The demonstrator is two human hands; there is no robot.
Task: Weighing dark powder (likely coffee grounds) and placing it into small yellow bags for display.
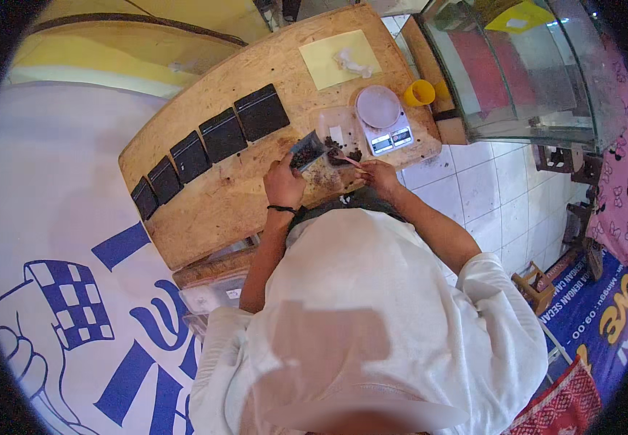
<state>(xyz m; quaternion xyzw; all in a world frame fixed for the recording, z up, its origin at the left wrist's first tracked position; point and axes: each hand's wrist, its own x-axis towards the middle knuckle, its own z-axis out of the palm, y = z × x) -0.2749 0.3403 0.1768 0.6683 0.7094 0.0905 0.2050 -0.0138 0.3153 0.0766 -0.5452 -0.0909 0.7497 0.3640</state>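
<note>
Wooden table under kitchen scale. Farthest left: five black pouches. Just left: clear tray. Farther left: opened pouch, seemingly part-filled, mouth and long axis roughly toward scale, in closed fingers of left hand. Nearer scale: pink spoon, pinched in right hand. In tray, apparently left to scoop: dark pieces.

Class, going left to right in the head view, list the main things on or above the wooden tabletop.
Row of five flat black pouches, open dark grey pouch in the left hand, clear rectangular tray, white round-topped digital scale, yellow cylindrical cup.
</note>
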